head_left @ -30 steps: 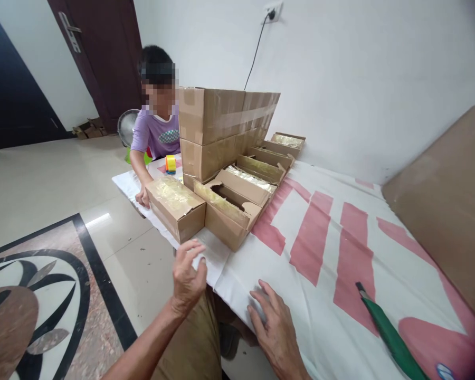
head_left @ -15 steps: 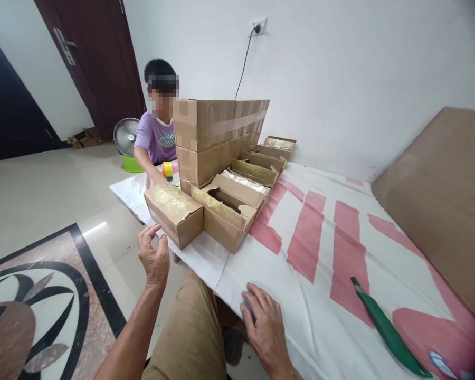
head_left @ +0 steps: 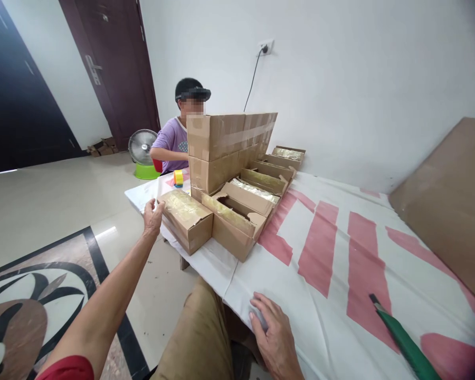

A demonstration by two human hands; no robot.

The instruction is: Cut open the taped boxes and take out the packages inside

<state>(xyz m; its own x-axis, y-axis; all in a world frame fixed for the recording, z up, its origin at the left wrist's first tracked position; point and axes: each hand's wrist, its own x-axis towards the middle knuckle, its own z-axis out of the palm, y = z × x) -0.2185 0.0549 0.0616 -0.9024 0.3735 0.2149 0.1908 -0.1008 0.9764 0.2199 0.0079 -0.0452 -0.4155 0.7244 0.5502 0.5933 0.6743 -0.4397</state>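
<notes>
My left hand point(head_left: 153, 217) reaches to the far left end of a closed cardboard box point(head_left: 187, 219) at the table's edge. Its fingers are apart and slightly curled; whether they touch the box I cannot tell. Shiny tape covers the top of that box. Directly to its right stands an open cardboard box point(head_left: 234, 232) with its flaps raised. My right hand point(head_left: 275, 332) lies open on the cloth-covered table point(head_left: 245, 279) at the near edge, holding nothing. Farther right lies a green-handled knife point(head_left: 406, 338).
Behind the open box, several more boxes run toward the wall beside a stack of cardboard boxes point(head_left: 225, 137). Another person point(head_left: 174, 140) in a purple shirt sits beyond the stack. A tape roll point(head_left: 178, 178) stands near them. A large cardboard sheet point(head_left: 447, 195) leans at right.
My left hand has moved forward along the closed box to its far end. The other person's arm has drawn back behind the stack. The view has shifted; my right hand stays on the table.
</notes>
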